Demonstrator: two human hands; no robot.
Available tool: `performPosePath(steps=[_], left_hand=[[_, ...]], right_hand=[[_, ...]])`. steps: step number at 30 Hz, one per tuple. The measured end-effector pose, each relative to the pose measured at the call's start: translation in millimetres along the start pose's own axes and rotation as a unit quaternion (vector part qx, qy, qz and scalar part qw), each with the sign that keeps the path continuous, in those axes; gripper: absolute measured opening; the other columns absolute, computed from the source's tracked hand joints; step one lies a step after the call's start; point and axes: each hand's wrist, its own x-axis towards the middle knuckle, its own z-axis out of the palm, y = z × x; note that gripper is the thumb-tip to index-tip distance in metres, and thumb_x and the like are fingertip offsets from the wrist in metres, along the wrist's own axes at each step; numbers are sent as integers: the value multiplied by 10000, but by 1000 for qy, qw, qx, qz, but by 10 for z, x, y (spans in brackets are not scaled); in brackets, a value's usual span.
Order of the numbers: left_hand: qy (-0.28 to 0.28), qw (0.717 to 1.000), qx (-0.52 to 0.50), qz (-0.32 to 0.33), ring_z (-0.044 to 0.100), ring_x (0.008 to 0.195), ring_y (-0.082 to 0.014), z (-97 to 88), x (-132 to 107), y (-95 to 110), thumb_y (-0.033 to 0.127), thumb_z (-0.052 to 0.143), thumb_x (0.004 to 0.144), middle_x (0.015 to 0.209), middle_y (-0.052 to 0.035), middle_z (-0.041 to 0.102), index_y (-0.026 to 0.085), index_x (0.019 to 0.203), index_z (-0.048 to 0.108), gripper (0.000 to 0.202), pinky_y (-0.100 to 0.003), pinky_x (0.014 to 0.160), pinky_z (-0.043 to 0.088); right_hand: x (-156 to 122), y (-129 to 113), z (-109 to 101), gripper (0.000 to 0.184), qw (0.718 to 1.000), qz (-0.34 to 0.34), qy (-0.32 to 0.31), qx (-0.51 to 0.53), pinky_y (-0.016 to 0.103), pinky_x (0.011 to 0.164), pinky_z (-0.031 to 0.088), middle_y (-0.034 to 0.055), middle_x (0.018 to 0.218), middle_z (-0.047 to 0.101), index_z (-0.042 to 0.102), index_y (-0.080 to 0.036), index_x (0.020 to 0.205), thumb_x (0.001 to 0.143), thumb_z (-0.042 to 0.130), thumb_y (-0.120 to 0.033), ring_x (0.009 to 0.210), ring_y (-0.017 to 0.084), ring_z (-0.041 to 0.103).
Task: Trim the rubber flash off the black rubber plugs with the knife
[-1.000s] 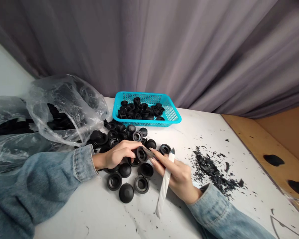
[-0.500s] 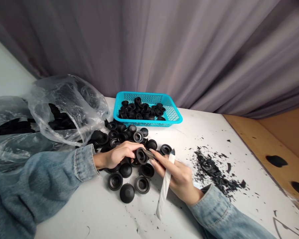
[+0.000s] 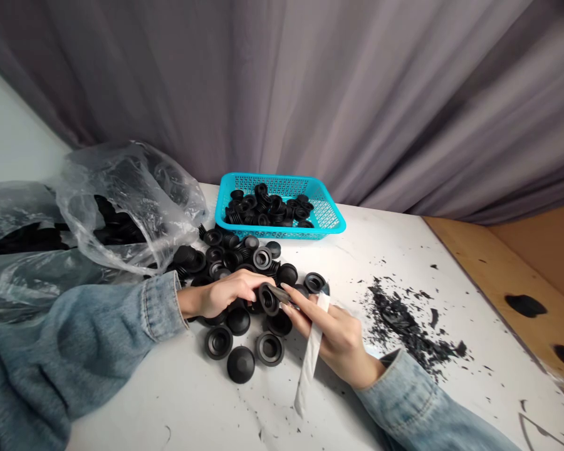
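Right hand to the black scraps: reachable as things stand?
Likely yes: the black scraps lie beside the right hand with nothing visible standing between, though its grip is occupied by the white-wrapped tool.

Two hands (image 3: 230, 293) (image 3: 341, 341), dozens of black caps (image 3: 240, 365), one blue basket (image 3: 282, 232), one white-wrapped stick (image 3: 311, 357), one scrap pile (image 3: 399, 322)

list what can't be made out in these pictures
All in the head view:
Plastic bag: left end cut off by the picture's left edge.
Lower caps in the blue basket: hidden by upper caps.
Dark blade-like piece: rear end hidden by the right hand.
Black scraps: single flakes too small to count.
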Motion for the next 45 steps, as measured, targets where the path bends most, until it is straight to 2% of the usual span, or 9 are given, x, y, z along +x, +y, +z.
performPosePath(steps=[8,14,18,23,26,31,38,42,45], left_hand=[[-21,998,21,46,513,708,-226,-10,30,-1,286,336,751,748,-118,566,111,727,504,244,-328,683,409],[-51,996,29,74,477,668,-234,-17,44,-8,459,296,842,700,-135,575,153,585,487,443,-362,665,378],[-66,995,9,78,472,651,-238,-18,61,10,551,339,821,666,-130,575,172,481,461,524,-374,661,374],[-44,997,-27,54,483,597,-236,-2,69,6,572,312,811,619,-135,572,139,607,592,555,-356,604,377],[-52,996,-34,58,534,649,-263,3,69,-38,584,309,805,672,-165,612,122,653,628,581,-365,640,408],[-73,993,-42,86,592,726,-292,-2,76,-95,565,312,818,674,-181,621,149,513,551,568,-397,741,435],[-75,993,-49,71,549,590,-245,2,98,-12,633,323,784,575,-153,601,169,481,533,593,-369,659,421],[-71,990,-65,101,537,547,-228,17,105,-16,656,321,782,491,-118,572,182,419,472,616,-362,663,418],[-81,992,-64,67,536,574,-235,24,102,-30,690,310,759,503,-118,580,189,387,443,638,-369,684,406]], right_hand=[[-2,-23,-22,278,1000,-3,-14,10,177,508,468,22,642,596,637,-85,1085,922,461,-227,492,81,543],[-18,-13,-7,294,999,-11,-22,20,194,484,465,15,607,574,621,-109,1142,915,472,-224,486,95,550],[-29,-15,-5,294,999,-19,-28,20,201,510,475,20,635,589,603,-119,1163,913,478,-210,519,99,568],[-42,-18,-9,277,999,-33,-35,13,216,485,455,15,630,575,601,-101,1144,906,491,-193,524,104,569],[-40,-17,-11,282,998,-44,-42,22,219,480,447,15,648,579,577,-99,1162,905,495,-181,535,103,570],[-35,-15,-5,291,997,-58,-41,17,223,475,434,11,650,576,551,-106,1181,899,507,-162,544,102,569],[-18,-15,-12,298,996,-67,-58,28,223,477,441,22,686,612,540,-120,1196,909,487,-175,547,101,573],[1,-28,-21,335,994,-75,-67,45,222,485,447,29,693,617,518,-113,1235,905,486,-162,557,107,575],[9,-36,-29,383,994,-78,-70,45,218,484,447,24,683,612,482,-126,1287,905,483,-158,542,104,567]])
